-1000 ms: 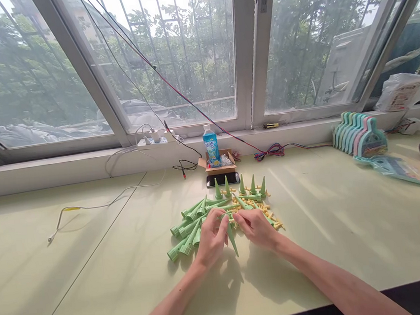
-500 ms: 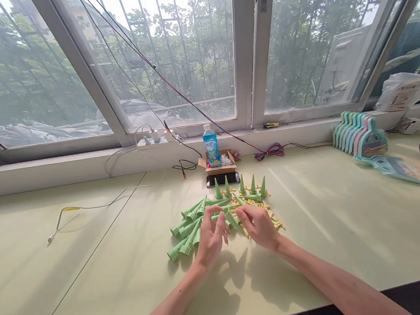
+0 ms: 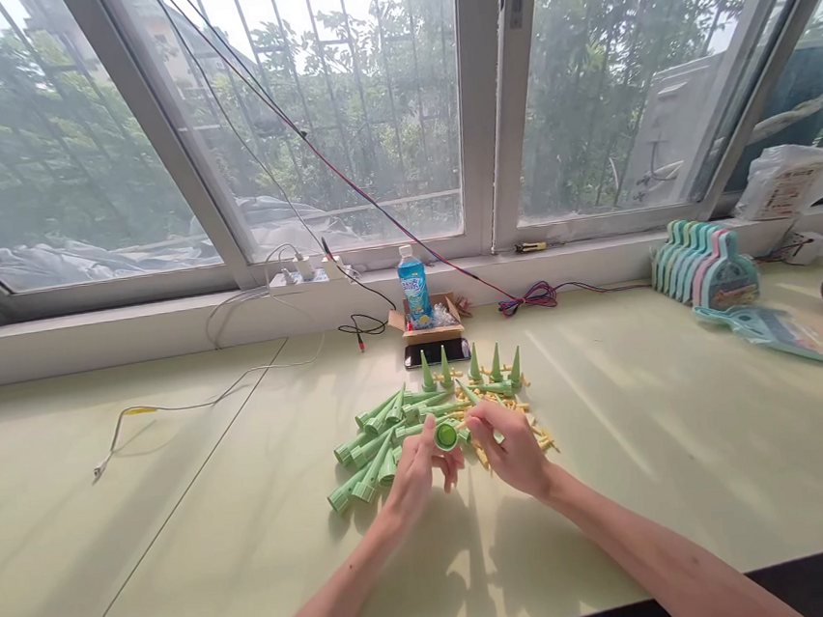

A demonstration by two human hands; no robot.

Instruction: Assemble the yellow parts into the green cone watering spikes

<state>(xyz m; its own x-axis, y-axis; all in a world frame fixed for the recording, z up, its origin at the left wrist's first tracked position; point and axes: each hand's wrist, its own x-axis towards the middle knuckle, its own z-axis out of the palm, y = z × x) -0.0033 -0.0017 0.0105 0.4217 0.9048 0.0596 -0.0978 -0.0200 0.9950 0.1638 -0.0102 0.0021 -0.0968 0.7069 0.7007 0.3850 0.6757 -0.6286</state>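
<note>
On the pale table [image 3: 185, 524], a pile of green cones [image 3: 372, 433] lies at ten o'clock from the left hand [image 3: 414, 473]. That hand and the right hand [image 3: 516, 449] pinch a single cone [image 3: 445, 435] between their fingertips, at the pile's three o'clock edge. Its open wide end faces the camera, and its long axis points away toward twelve o'clock.

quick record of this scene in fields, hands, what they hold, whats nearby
left hand: holds green cone, open end toward camera
right hand: beside the cone, grip unclear
cone pile: lying left of hands
yellow pieces: scattered at right
standing cones: five upright behind
bottle: upright, near window ledge
table: pale green
</note>
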